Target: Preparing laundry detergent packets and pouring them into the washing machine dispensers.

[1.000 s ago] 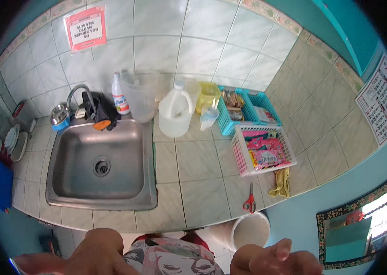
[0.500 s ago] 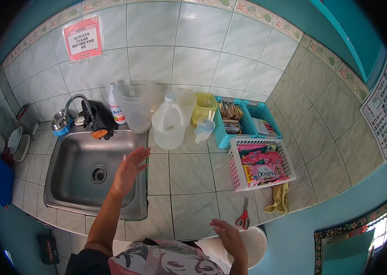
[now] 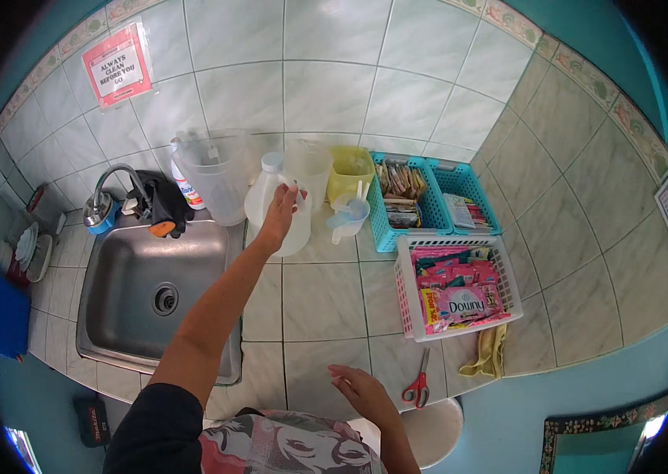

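Observation:
My left hand (image 3: 280, 213) reaches across the counter, fingers wrapped round the handle of a translucent plastic jug (image 3: 296, 235) with a white cap. The jug stands upright on the tiles and holds clear liquid. Over the counter's front edge hovers my right hand (image 3: 359, 391), its fingers loosely stretched and nothing in them. Red-handled scissors (image 3: 419, 383) lie just to its right. Behind and beside the jug are a tall clear plastic container (image 3: 223, 186), a clear pitcher (image 3: 314, 170), a yellow tub (image 3: 350, 170) and clear measuring cups (image 3: 347, 220).
A steel sink (image 3: 132, 272) with a curved faucet (image 3: 124, 170) lies on the left. Blue baskets (image 3: 385, 237) of sachets and a white basket (image 3: 407, 312) of pink packets stand on the right, near a yellow cloth (image 3: 486, 354). Below the edge is a white bucket (image 3: 437, 434).
My left hand has moved forward and right from above the sink's edge and taken hold of the jug's handle. My right hand has shifted slightly left, over the counter edge.

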Demonstrator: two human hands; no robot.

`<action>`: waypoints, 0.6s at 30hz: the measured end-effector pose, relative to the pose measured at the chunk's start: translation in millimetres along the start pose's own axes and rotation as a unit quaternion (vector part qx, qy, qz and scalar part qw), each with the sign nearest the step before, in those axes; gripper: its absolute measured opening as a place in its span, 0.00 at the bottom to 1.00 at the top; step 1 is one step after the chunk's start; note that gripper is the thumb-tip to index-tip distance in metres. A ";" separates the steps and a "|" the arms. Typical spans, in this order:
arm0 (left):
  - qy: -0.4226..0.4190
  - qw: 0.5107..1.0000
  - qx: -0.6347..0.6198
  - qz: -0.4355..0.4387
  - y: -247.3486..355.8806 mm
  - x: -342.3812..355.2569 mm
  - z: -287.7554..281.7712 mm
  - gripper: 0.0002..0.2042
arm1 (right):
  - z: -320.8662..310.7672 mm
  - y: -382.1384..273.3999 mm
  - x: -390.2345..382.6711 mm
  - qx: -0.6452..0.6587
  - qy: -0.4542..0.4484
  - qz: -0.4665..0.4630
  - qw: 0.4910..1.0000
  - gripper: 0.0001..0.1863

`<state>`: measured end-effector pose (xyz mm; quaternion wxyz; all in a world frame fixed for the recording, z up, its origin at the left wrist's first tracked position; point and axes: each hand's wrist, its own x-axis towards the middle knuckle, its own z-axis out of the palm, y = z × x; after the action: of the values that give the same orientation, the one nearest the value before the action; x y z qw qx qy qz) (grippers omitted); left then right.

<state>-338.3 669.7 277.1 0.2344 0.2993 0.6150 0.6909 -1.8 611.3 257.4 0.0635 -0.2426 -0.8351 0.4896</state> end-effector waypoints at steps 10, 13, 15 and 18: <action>0.105 0.990 -0.092 -0.013 2.0 -23.9 -21.0 0.12 | -22.7 -9.7 115.3 0.166 0.049 -0.021 0.985 0.18; 0.110 0.989 -0.082 -0.047 10.9 -32.0 -47.2 0.13 | -14.5 -15.3 168.3 0.280 0.071 -0.044 0.956 0.23; 0.102 0.991 -0.084 -0.035 9.4 -30.2 -61.5 0.15 | -10.1 -22.3 202.8 0.386 0.050 -0.001 0.921 0.29; 0.103 0.991 -0.051 -0.073 15.0 -28.2 -83.5 0.17 | 6.4 -32.9 253.8 0.418 0.104 0.033 0.902 0.34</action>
<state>-376.2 588.9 283.0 0.2351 0.1685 0.6200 0.7293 -237.1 711.6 248.6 0.2295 -0.2707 -0.5341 0.7673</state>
